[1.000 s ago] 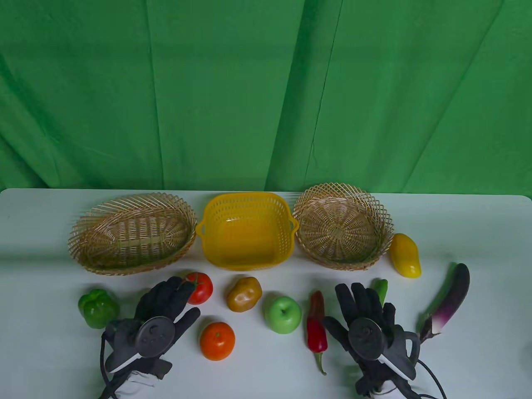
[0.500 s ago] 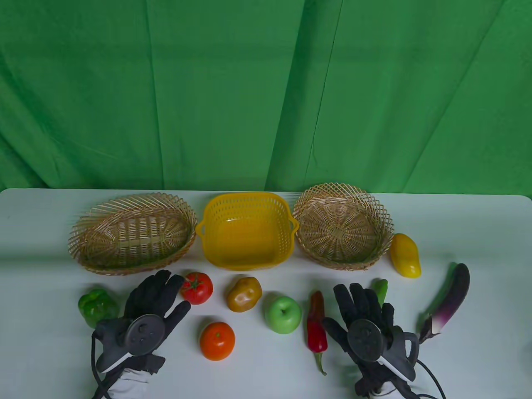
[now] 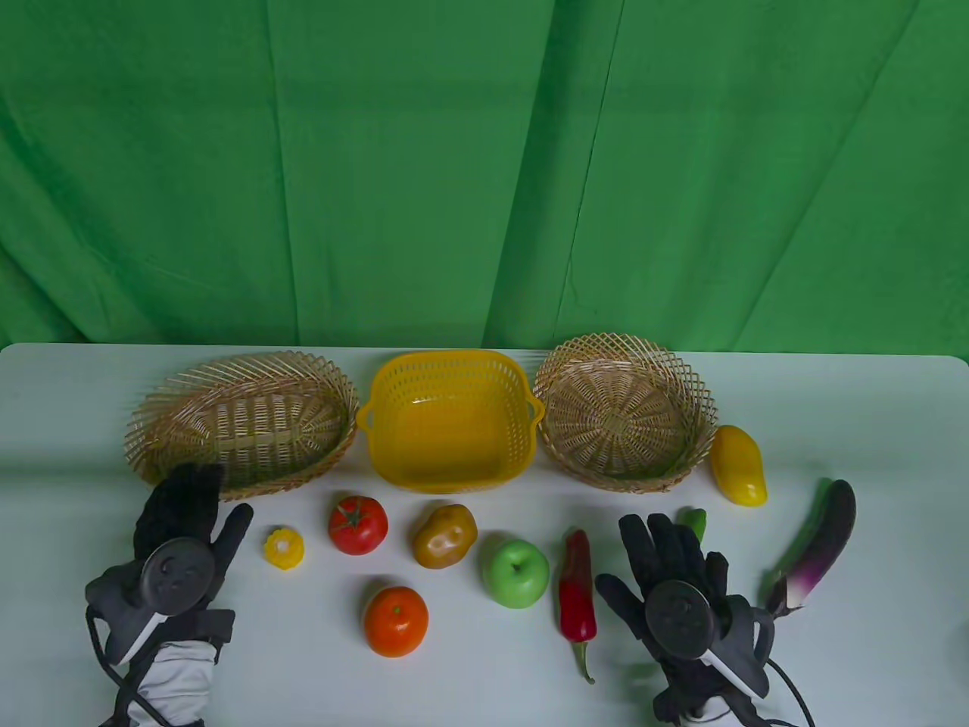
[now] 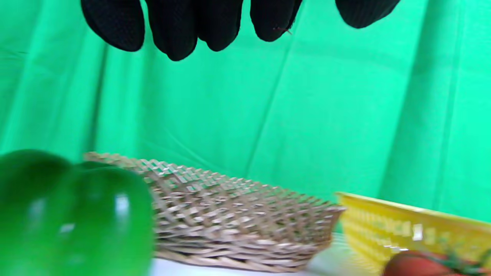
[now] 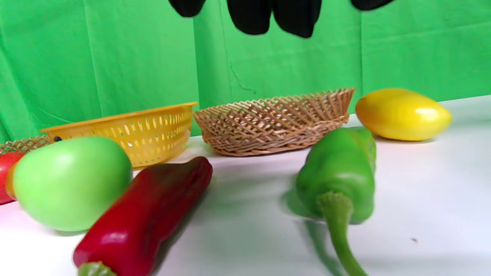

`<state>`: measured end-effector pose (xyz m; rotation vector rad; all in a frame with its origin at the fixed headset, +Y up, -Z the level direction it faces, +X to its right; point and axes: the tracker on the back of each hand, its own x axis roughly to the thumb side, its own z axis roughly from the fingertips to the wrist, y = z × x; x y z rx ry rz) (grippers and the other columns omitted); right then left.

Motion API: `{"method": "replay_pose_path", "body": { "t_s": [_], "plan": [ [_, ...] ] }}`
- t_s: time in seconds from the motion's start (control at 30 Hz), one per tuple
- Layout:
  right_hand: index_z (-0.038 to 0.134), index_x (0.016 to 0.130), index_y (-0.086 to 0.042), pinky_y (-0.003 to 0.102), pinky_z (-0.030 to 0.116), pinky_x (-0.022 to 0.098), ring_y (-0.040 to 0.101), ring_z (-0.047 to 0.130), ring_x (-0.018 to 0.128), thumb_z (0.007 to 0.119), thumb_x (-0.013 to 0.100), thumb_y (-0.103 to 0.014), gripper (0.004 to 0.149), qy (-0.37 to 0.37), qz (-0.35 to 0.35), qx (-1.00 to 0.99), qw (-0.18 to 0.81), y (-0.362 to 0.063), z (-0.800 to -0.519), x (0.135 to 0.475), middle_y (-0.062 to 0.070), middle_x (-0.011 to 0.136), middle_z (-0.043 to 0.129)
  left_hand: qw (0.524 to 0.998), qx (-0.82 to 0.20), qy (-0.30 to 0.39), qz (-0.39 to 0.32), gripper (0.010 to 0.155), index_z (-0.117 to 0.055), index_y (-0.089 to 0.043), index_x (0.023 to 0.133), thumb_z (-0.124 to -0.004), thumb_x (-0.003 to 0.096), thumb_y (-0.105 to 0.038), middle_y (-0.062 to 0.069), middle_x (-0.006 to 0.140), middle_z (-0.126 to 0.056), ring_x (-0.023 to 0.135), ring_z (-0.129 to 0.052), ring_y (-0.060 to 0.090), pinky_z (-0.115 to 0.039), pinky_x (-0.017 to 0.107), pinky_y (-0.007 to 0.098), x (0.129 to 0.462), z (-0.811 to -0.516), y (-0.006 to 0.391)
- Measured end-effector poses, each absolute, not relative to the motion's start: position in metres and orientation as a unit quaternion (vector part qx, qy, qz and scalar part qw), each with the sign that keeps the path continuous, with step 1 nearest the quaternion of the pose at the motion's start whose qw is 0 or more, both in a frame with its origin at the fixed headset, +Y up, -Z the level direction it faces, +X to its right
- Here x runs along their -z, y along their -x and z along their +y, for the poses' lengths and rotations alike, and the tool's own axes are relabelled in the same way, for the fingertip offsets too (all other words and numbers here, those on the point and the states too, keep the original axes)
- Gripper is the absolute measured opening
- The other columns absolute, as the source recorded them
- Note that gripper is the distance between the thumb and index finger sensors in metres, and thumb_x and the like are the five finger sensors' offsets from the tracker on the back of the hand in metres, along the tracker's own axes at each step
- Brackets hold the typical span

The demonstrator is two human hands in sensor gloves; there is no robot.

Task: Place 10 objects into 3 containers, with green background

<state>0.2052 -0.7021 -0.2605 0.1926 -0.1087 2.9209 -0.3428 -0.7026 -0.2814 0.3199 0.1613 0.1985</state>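
My left hand (image 3: 189,503) hovers with its fingers spread over the green bell pepper, which it hides in the table view; the pepper (image 4: 73,218) shows below the fingertips (image 4: 176,34) in the left wrist view. It holds nothing. My right hand (image 3: 662,549) is open and empty above the table, covering most of a green chili (image 3: 695,521), which lies below its fingers in the right wrist view (image 5: 339,172). A red chili (image 3: 577,587), green apple (image 3: 515,573), potato (image 3: 445,536), tomato (image 3: 357,524), orange (image 3: 396,620) and a small yellow piece (image 3: 284,547) lie between the hands.
Three baskets stand in a row behind the objects: an oval wicker basket (image 3: 189,394), a yellow plastic basket (image 3: 401,379) and a round wicker basket (image 3: 681,379). A yellow mango (image 3: 739,465) and an eggplant (image 3: 819,547) lie at the right.
My left hand has moved left, away from the tomato, to above the green bell pepper, uncovering the small yellow piece. My right hand has shifted slightly toward me.
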Motion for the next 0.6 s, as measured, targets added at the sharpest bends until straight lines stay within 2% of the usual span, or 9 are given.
{"method": "replay_pose_path", "body": {
  "t_s": [0.17,0.4,0.6],
  "plan": [
    [0.03,0.12,-0.029,0.078,0.033,0.075,0.051,0.042,0.112,0.045,0.055,-0.071,0.079,-0.065,-0.03,-0.992,0.103,-0.205,-0.704,0.262,0.02,0.127,0.038,0.981,-0.111,-0.1,0.128,0.08,-0.029,-0.023,0.121,-0.054,0.058,-0.065,0.02,0.124,-0.041,0.112,-0.052,0.048,-0.055,0.071,0.067,0.289,-0.725,0.359],
    [0.03,0.12,-0.028,0.078,0.034,0.075,0.052,0.042,0.112,0.045,0.055,-0.071,0.079,-0.062,-0.029,-0.992,0.105,-0.206,-0.704,0.262,0.02,0.127,0.039,0.978,-0.103,-0.034,0.177,0.091,-0.018,-0.016,0.121,-0.056,0.0564,-0.068,0.027,0.123,-0.026,0.112,-0.036,0.056,-0.049,0.07,0.072,0.297,-0.752,0.371],
    [0.031,0.12,-0.028,0.078,0.034,0.075,0.052,0.042,0.112,0.045,0.055,-0.071,0.079,-0.059,-0.026,-0.992,0.104,-0.206,-0.704,0.262,0.02,0.127,0.039,0.969,-0.107,0.053,0.215,0.101,-0.013,-0.007,0.119,-0.06,0.0549,-0.07,0.033,0.121,-0.023,0.108,-0.036,0.064,-0.052,0.07,0.071,0.3,-0.771,0.377]
  ]
}}
